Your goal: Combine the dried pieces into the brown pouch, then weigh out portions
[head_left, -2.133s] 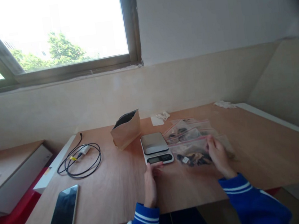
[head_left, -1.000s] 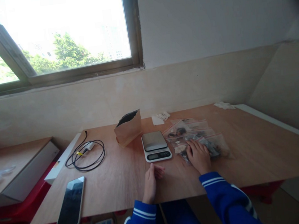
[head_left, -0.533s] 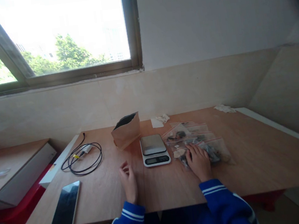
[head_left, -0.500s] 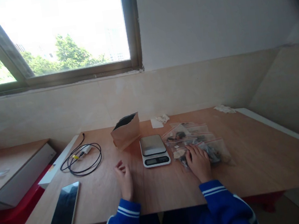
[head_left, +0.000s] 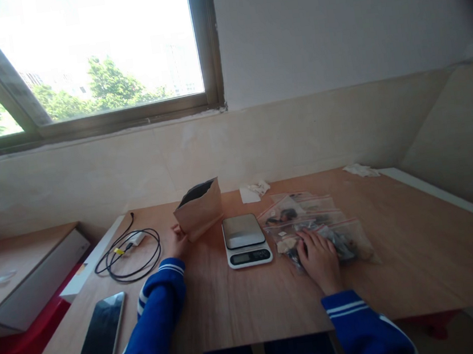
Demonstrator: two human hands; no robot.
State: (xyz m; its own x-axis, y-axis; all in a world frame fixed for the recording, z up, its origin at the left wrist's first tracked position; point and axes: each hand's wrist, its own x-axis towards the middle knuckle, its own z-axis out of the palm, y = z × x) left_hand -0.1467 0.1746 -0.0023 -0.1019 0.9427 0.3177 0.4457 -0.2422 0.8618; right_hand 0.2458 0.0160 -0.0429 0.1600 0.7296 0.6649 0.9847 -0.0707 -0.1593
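My left hand (head_left: 176, 243) is at the left edge of a brown paper bag (head_left: 201, 211), its fingers closed around the lower edge and partly hidden. The bag stands upright with its dark mouth gaping. My right hand (head_left: 320, 255) lies over several clear zip bags (head_left: 349, 235), fingers stretched out and resting on them. Small dark and pale pieces show through the plastic, too blurred to name. Between my hands sits a white kitchen scale (head_left: 250, 257) with a bare metal plate (head_left: 243, 230).
A coiled black cable (head_left: 156, 261) with a white plug (head_left: 135, 239) lies at the left. A smartphone (head_left: 97, 346) rests at the table's front-left edge. Crumpled tissue (head_left: 259, 188) and a white cloth or tissue (head_left: 361, 170) lie by the wall.
My left hand has moved forward and left, from the tabletop before the paper bag to its left edge. The right hand stays on the zip bags.
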